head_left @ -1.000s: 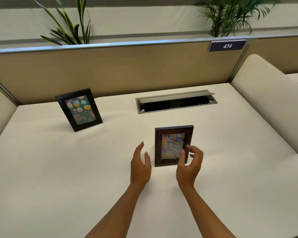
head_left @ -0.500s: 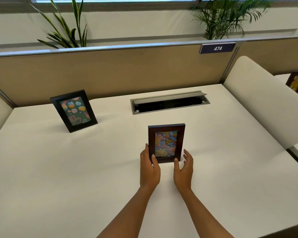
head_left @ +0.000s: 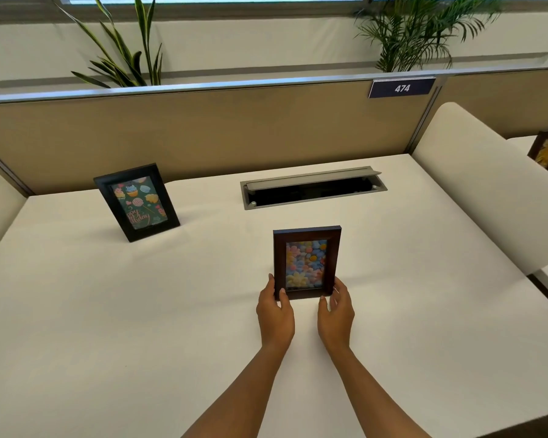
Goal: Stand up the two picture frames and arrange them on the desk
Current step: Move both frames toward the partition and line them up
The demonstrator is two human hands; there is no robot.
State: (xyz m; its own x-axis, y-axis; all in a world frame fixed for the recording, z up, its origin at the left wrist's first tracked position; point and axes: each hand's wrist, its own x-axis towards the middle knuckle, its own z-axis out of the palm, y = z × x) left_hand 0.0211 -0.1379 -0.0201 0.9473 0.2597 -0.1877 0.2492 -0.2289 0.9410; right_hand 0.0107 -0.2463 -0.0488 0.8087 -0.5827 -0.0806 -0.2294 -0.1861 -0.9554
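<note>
The brown picture frame (head_left: 306,262) stands near the middle of the white desk (head_left: 108,327), in front of the open cable tray (head_left: 312,188) and well apart from the black picture frame (head_left: 137,201) at the far left. The left hand (head_left: 275,308) has its thumb on the frame's lower left corner, with fingers curled around that edge. The right hand (head_left: 335,309) cups the lower right corner with fingers loosely spread; whether they press the frame or only rest beside it cannot be told.

The step in hand appears to be settling this 2nd frame upright. To do it well, the person should keep both hands low at the bottom corners, check that the rear stand bears the weight, and release gently, 1 hand at a time.

The brown frame's long axis runs vertically, in portrait; its flower picture faces the person and leans slightly back. The black frame, also portrait, leans back and faces somewhat rightward.
</note>
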